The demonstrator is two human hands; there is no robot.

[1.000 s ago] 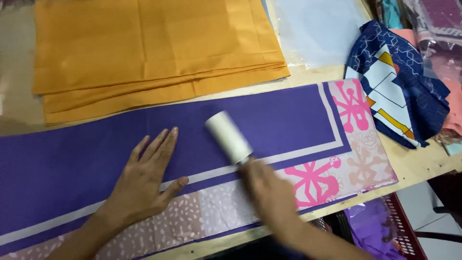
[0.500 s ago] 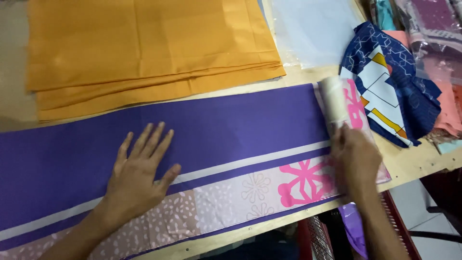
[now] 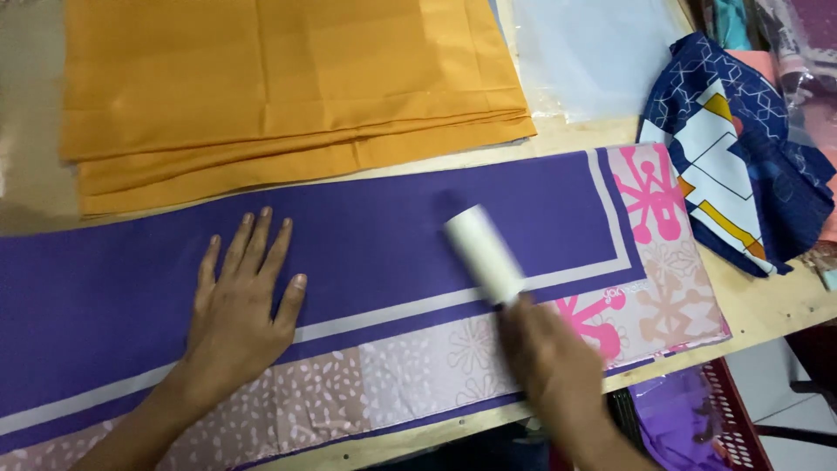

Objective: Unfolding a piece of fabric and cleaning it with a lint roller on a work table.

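A long purple cloth (image 3: 375,235) with a white stripe and a pink patterned border lies flat across the wooden table (image 3: 767,301). My left hand (image 3: 240,310) rests flat on it, fingers spread, left of centre. My right hand (image 3: 549,358) grips the handle of a white lint roller (image 3: 484,253), whose roll lies on the purple part of the cloth near the white stripe. The roller and right hand look blurred from motion.
A folded stack of orange cloth (image 3: 279,96) lies beyond the purple cloth. A clear plastic bag (image 3: 593,52) sits at the back right. A navy, white and yellow patterned cloth (image 3: 732,157) is bunched at the right. A red basket (image 3: 732,419) stands below the table edge.
My right hand has moved the lint roller back left from the pink border at the cloth's right end onto the purple middle. My left hand has stayed flat in place.
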